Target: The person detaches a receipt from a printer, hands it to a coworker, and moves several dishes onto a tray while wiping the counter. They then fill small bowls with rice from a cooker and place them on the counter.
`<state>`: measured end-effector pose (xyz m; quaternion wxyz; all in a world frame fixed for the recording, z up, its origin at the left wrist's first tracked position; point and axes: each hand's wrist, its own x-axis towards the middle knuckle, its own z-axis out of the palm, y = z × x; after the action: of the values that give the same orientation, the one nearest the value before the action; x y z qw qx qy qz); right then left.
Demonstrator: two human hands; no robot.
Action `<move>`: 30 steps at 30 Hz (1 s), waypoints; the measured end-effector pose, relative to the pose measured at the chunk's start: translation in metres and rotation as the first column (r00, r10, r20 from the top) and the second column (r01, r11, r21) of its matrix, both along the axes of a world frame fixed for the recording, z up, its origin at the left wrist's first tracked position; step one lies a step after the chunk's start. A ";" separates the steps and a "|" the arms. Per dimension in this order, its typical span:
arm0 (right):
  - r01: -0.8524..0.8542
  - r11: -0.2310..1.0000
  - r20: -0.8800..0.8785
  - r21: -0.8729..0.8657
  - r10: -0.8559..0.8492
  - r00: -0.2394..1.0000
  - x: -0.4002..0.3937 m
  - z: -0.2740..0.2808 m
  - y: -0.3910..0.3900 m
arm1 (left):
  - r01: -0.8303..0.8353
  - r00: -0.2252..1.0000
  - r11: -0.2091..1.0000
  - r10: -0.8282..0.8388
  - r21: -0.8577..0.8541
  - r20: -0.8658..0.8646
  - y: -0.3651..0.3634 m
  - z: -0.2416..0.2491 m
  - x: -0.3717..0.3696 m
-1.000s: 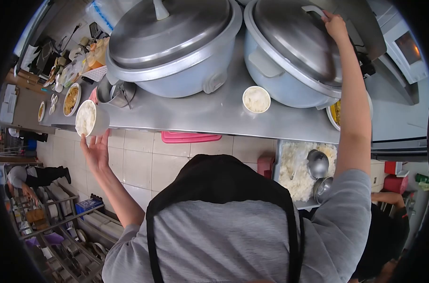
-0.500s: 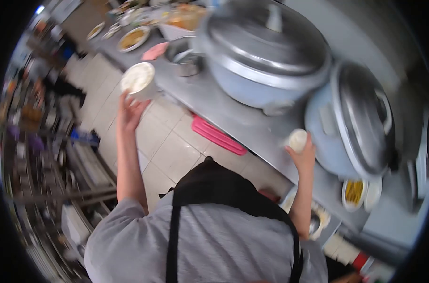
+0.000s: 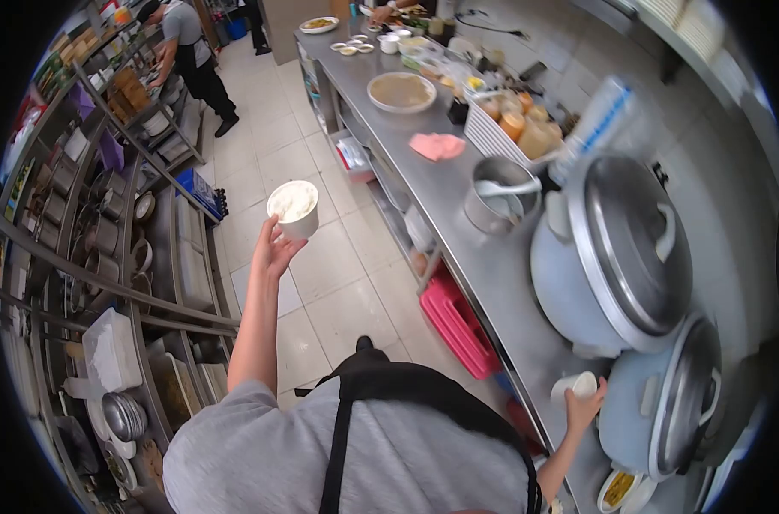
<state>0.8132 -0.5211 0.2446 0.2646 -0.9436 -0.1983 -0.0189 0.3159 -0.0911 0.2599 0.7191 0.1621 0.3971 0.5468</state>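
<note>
My left hand [image 3: 280, 250] holds up a white bowl [image 3: 300, 224] heaped with what looks like rice, over the floor of the aisle. Its fingers wrap the bowl's side and underside. At the right, my right hand [image 3: 585, 409] grips a small white cup [image 3: 575, 387] above the steel counter [image 3: 509, 313]. That cup is tilted on its side, beside the nearer rice cooker [image 3: 634, 420]. A larger lidded cooker [image 3: 561, 274] stands just behind it. Between the larger cooker and a pink cloth [image 3: 437, 146] is a metal pot [image 3: 491, 210] with a light-handled utensil in it.
Farther along the counter are a bowl of brownish food [image 3: 402, 92], a white basket of containers [image 3: 501, 137] and several small cups. A pink lid or tray [image 3: 458, 325] sits below the counter edge. Shelves of pans [image 3: 107, 206] line the left; a person [image 3: 188, 56] works beyond.
The view has swung up and along the aisle, showing more of the counter's far end. Both hands still hold the bowl and the cup; the cup is now tipped more sideways.
</note>
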 end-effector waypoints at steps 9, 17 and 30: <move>-0.525 0.807 -0.336 0.271 0.590 0.734 -0.150 0.063 0.226 | -0.059 0.996 0.998 0.057 -0.020 -0.061 0.080 -0.005 -0.099; -0.830 0.553 -0.020 0.070 0.833 0.553 -0.175 0.032 0.451 | 0.317 0.947 0.948 -0.316 -0.012 0.050 0.154 -0.006 -0.010; -0.789 0.564 0.209 0.243 0.764 0.610 -0.133 -0.018 0.664 | 0.495 0.869 0.868 -0.494 -0.036 0.036 0.289 0.004 0.081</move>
<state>0.6802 0.1430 0.2264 0.3826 -0.7040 -0.5975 0.0308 0.3968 0.1978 0.2639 0.8434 0.2356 0.3451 0.3377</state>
